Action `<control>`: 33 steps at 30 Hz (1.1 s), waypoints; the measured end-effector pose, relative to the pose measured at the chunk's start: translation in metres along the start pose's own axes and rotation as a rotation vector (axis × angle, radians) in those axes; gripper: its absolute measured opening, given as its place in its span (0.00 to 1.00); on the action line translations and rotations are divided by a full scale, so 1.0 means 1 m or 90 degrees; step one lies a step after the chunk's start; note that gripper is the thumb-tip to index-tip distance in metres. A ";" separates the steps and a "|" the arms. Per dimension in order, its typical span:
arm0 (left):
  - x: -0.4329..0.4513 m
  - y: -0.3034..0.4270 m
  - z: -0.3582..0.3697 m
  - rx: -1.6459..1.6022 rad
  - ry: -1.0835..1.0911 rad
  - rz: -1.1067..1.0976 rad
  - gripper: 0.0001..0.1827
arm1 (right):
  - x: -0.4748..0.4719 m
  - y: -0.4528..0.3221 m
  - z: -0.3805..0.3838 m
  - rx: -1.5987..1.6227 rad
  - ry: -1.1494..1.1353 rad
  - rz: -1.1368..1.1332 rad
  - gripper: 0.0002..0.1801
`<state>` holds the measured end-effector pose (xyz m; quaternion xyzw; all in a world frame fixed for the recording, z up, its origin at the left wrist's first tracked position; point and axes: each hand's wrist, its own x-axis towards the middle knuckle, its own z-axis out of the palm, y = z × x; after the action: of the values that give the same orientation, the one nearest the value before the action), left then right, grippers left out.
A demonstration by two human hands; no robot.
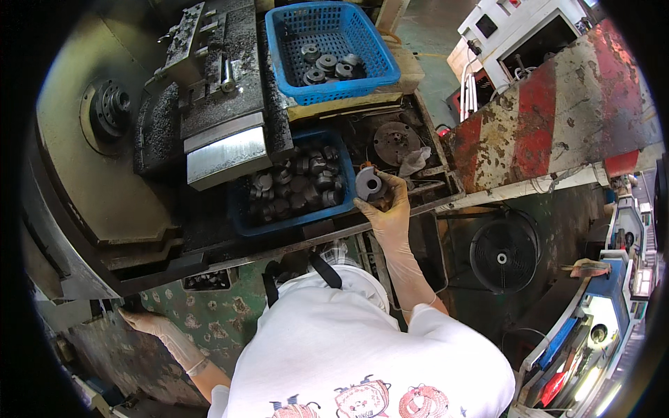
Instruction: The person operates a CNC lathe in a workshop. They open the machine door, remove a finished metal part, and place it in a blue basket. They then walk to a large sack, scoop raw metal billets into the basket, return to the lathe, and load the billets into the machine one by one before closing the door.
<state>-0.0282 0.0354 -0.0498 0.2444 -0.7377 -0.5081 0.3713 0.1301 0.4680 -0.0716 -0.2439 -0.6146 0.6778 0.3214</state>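
Note:
My right hand point(389, 206), in a thin, stained glove, holds a round grey metal part point(367, 184) with a central hole and a notched rim. It is just right of a blue plastic basket point(238, 222) with many dark metal blanks point(300, 183). A second blue basket point(334, 94) stands farther back, with several bored round metal parts point(326, 62) in it. My left hand point(137, 320), also gloved, is low at the left by the machine's lower edge; its fingertips are hard to make out, and whether it holds anything cannot be told.
The lathe spindle point(112, 107) faces a chip-covered tool slide point(225, 136) at the left. A metal disc point(396, 143) and a crumpled rag point(415, 161) lie on the tray at the right. Beyond are a red-and-white striped panel point(535, 120) and a black floor fan point(502, 256).

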 end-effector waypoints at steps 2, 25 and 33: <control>0.007 -0.018 -0.006 0.082 0.002 0.074 0.18 | 0.002 0.002 0.004 0.036 -0.004 0.001 0.27; 0.018 -0.033 -0.013 -0.105 0.009 -0.028 0.22 | 0.113 -0.009 0.059 -0.271 -0.035 -0.240 0.29; 0.030 -0.052 -0.029 0.022 -0.086 0.102 0.21 | 0.178 -0.008 0.004 -0.584 0.175 -0.503 0.22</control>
<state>-0.0241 -0.0223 -0.0830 0.1563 -0.7868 -0.4793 0.3561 0.0085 0.5963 -0.0521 -0.1961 -0.8401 0.1368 0.4869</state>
